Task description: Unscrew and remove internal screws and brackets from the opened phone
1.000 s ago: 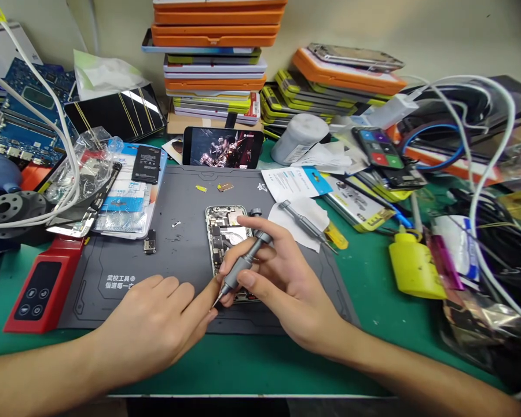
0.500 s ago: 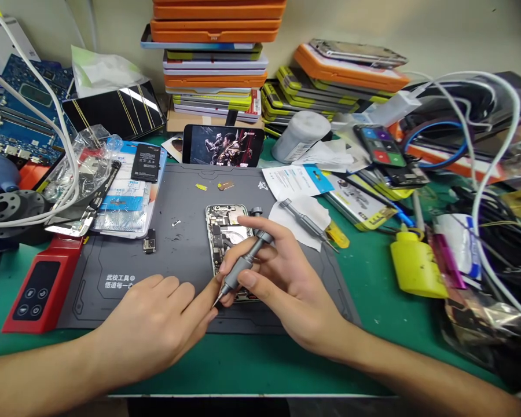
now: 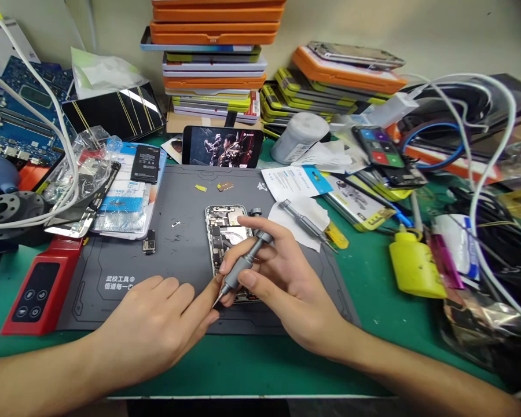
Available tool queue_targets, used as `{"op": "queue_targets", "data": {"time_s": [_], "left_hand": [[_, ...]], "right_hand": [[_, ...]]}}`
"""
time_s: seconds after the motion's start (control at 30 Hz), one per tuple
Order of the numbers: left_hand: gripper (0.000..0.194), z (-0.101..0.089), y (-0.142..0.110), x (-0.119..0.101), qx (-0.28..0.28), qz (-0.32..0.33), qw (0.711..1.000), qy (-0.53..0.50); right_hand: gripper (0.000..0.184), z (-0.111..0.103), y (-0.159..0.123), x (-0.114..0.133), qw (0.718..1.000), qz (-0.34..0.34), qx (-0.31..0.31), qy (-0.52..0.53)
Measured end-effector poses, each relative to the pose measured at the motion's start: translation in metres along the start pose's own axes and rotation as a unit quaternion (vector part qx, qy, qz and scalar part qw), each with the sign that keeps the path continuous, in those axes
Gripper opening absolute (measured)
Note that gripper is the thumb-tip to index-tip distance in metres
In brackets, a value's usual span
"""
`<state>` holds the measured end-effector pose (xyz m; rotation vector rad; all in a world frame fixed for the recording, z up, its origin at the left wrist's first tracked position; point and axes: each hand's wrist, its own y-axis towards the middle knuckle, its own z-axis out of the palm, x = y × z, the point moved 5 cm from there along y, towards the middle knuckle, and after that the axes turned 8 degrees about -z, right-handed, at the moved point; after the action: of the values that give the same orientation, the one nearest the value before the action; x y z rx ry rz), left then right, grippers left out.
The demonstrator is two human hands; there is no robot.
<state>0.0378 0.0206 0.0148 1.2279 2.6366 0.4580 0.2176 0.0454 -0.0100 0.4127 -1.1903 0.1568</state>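
A person steadied a slim grey metal screwdriver above the near end of an opened, pale-framed phone with bare circuitry, which lay on a dark grey work mat with white lettering over a green tabletop. The right hand pinched the barrel between thumb and fingers, its index finger lifted towards the tool's cap, a grip that seemed meant for fine turning. The left hand reached in from the left of the phone with index finger extended and the other fingers curled, its tip close by the tool's thin point — perhaps as a guide; whether it pinched anything there could not be told.

Left of the phone, a small silver bracket and a black-and-silver rectangular module lay well apart, probably so that neither would be mislaid. A second grey metal screwdriver rested right of the phone on a crumpled white paper sheet, seemingly parked within easy reach. Beyond the phone, a black handset with a lit screen stood on its long edge facing the worker — apparently for viewing — in front of a tall stack of orange, white and yellow cases.
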Motion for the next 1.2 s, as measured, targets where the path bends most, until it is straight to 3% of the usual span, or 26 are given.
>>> {"op": "queue_targets", "data": {"time_s": [0.4,1.2], "left_hand": [[0.028,-0.0015,-0.0017,-0.0011,0.006,-0.001,1.0,0.002],[0.031,-0.0003,-0.0029,-0.0014,0.002,0.001,1.0,0.008]], "right_hand": [[0.05,-0.0012,0.0006,-0.0008,1.0,-0.013,0.007,-0.003],[0.045,-0.0009,-0.0011,0.0001,0.999,0.034,-0.019,-0.019]]}}
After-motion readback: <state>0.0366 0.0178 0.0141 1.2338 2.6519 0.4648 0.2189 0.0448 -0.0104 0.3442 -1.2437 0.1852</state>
